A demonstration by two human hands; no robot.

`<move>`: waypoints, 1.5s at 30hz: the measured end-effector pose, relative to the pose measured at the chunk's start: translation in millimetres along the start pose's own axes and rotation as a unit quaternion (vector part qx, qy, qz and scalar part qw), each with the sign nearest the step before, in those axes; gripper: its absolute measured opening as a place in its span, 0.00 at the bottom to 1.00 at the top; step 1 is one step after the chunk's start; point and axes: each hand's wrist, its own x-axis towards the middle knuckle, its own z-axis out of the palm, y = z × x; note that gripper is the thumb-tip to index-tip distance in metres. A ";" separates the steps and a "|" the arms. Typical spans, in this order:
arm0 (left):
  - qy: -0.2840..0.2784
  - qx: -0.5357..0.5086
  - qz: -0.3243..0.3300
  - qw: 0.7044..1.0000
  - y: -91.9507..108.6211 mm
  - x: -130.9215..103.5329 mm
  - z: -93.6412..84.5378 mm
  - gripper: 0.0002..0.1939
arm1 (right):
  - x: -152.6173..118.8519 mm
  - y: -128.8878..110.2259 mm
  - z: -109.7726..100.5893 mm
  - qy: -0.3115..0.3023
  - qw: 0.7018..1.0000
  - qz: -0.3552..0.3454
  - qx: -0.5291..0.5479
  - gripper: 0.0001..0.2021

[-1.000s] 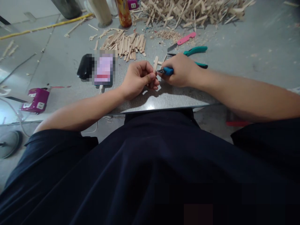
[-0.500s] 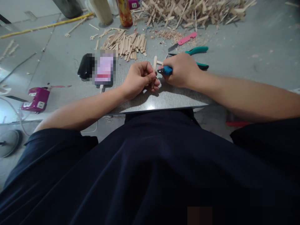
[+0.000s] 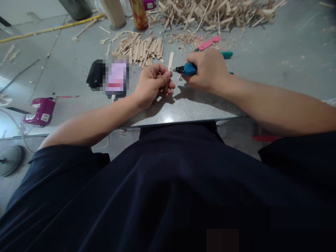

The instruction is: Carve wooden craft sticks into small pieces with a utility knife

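My left hand (image 3: 154, 84) is closed, pinching a flat wooden craft stick (image 3: 170, 62) between thumb and fingers. The stick points up and away, its lower part partly covered by my fingers. Wrapped around a blue utility knife (image 3: 190, 69) is my right hand (image 3: 210, 68), just to the right of the stick. The black nose and thin metal tip of the knife point left at the stick; whether they touch is unclear. Green-handled pliers (image 3: 226, 55) lie mostly hidden behind my right hand, beside a pink-handled knife (image 3: 210, 42).
Behind my hands lies a pile of craft sticks (image 3: 147, 50), with a larger heap of wood pieces (image 3: 217, 15) farther back. To the left are a phone (image 3: 117, 77), a black case (image 3: 96, 74) and a purple box (image 3: 42, 111). A bottle (image 3: 139, 15) stands at the back.
My right hand has moved up and slightly right with the utility knife. My left hand has shifted a little left and up with the stick. The small wood piece between them no longer shows.
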 end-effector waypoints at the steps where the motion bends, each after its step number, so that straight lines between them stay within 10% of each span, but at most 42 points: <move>1: 0.003 0.003 0.002 1.000 0.8 -0.1 -0.2 0.15 | 0.3 -0.6 -1.2 0.003 1.000 -0.004 -0.008 0.16; 15: -0.006 0.018 -0.004 1.000 1.7 -3.5 -0.5 0.12 | -0.7 -6.9 -2.9 -0.002 0.997 0.028 0.075 0.26; 45: -0.025 0.025 0.005 0.999 3.6 -3.4 1.2 0.12 | 1.9 -2.5 -1.9 -0.006 0.997 -0.069 0.016 0.11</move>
